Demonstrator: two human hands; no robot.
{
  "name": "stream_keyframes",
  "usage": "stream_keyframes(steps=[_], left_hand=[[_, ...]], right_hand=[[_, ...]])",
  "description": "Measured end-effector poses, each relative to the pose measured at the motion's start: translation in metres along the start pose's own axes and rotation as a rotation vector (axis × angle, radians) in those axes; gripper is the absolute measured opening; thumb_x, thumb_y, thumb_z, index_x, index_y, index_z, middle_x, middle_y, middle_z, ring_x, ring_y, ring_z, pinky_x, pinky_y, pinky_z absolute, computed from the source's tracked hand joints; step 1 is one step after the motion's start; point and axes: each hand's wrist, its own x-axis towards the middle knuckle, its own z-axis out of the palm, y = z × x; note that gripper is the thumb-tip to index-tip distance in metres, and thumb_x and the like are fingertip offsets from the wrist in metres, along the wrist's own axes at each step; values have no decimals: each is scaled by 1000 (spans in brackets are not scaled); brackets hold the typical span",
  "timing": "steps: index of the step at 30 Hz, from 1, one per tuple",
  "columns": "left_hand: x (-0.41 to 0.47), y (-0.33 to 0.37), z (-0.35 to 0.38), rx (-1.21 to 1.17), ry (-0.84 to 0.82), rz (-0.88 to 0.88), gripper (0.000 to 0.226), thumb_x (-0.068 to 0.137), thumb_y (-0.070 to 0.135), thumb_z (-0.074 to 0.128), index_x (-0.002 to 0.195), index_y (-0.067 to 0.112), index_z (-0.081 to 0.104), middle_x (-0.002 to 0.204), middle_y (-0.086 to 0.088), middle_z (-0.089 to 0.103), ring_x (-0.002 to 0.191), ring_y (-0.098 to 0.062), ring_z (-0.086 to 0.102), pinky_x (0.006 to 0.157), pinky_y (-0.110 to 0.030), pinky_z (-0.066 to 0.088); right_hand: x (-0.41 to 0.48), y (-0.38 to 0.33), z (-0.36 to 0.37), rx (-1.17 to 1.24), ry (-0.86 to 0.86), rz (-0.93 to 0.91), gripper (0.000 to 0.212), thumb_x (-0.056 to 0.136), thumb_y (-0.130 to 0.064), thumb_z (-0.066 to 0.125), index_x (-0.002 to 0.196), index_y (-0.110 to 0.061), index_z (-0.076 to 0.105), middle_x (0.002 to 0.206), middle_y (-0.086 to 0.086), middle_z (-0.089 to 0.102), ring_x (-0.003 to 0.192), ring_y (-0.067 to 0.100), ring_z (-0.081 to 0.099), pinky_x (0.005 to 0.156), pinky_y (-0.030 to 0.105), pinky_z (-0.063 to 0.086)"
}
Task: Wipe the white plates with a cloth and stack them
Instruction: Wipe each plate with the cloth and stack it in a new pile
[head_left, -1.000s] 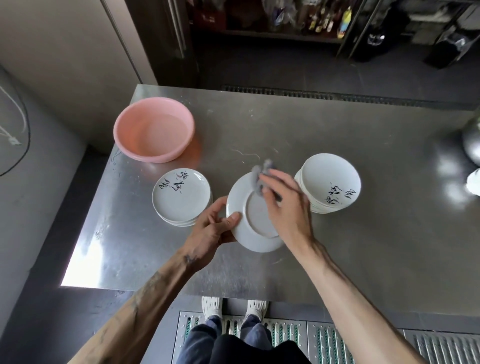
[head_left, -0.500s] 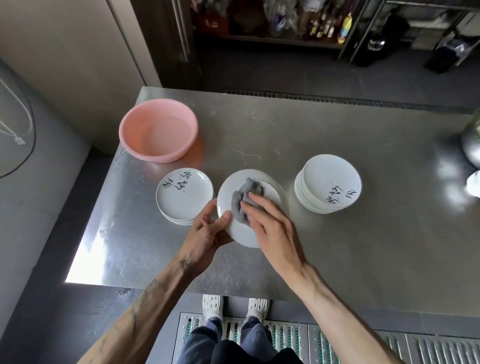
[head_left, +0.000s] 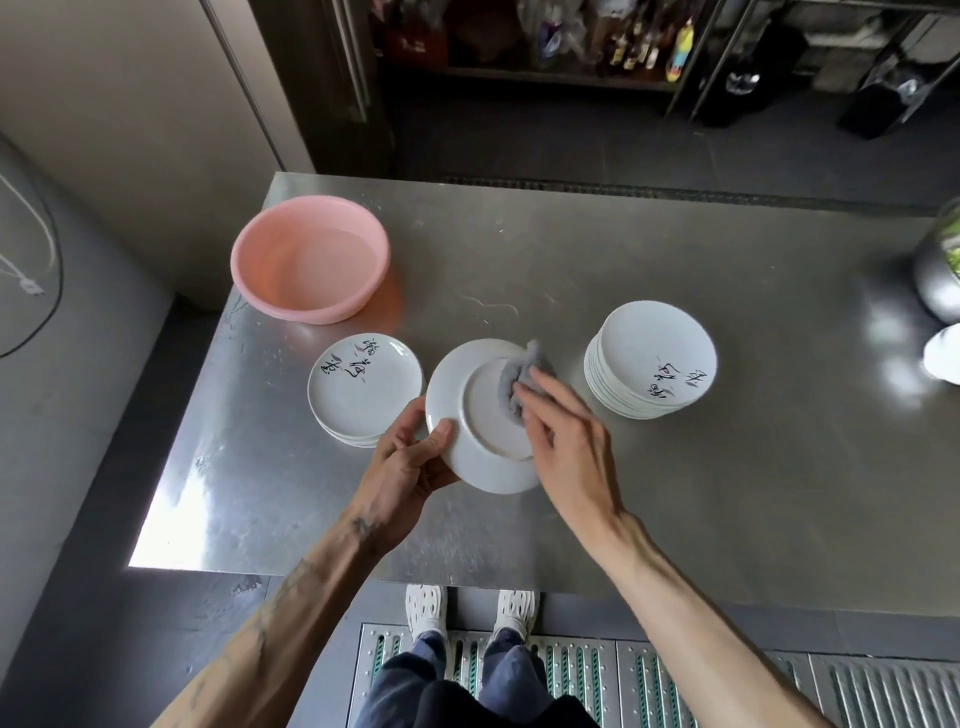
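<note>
Moved since half-second back: cloth (head_left: 514, 376) slid from plate (head_left: 483, 447) centre to far-right edge; plate tipped, underside up. Left hand (head_left: 405, 467) grips plate's left rim; right hand (head_left: 563, 431) presses cloth, fingers straight. Short stack (head_left: 358, 400) just left of plate, so left hand nearer, likely set-down spot. Tall stack (head_left: 654, 358) right of plate.

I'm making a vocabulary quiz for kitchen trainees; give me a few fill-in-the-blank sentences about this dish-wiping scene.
1. The basin is ___ in colour.
2. The left hand grips the held plate by its ___.
3. The right hand presses a grey ___ onto that plate.
4. The taller plate stack stands on the person's ___ side.
Missing words: pink; rim; cloth; right.
</note>
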Motion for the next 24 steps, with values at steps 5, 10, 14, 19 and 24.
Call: stream_keyframes(steps=[5,10,14,19,24], left_hand=[[1,-1,3,5,-47,10,35,103,15,58,139,18,58,130,-14,67,111,-27,69,91,-41,58],[0,5,3,-11,-12,24,37,98,16,62,135,22,63,125,-9,68,107,-24,68,85,-39,59],[6,8,8,-77,50,58,34,98,13,63,130,25,66,124,-5,68,104,-19,68,81,-35,60],[7,1,8,-35,34,28,37,101,14,61,137,19,60,132,-14,65,112,-26,67,87,-39,60],[10,1,12,-37,21,28,34,102,15,58,135,19,61,131,-11,67,112,-24,68,88,-40,59]], right_hand=[[-12,-8,5,38,-105,-182,38,93,6,65,127,-10,72,147,-1,58,132,11,56,113,20,40],[34,18,-12,56,50,6,33,97,3,61,126,-8,72,139,4,64,124,15,63,109,35,48],[4,22,0,54,119,38,36,95,0,65,126,-14,73,140,-3,62,123,5,60,108,31,49],[-21,9,16,27,11,-77,36,95,-4,65,128,-16,72,145,-7,58,128,7,59,110,28,47],[-4,1,19,59,86,40,34,95,-5,65,126,-19,73,142,-10,60,124,4,60,107,25,48]])
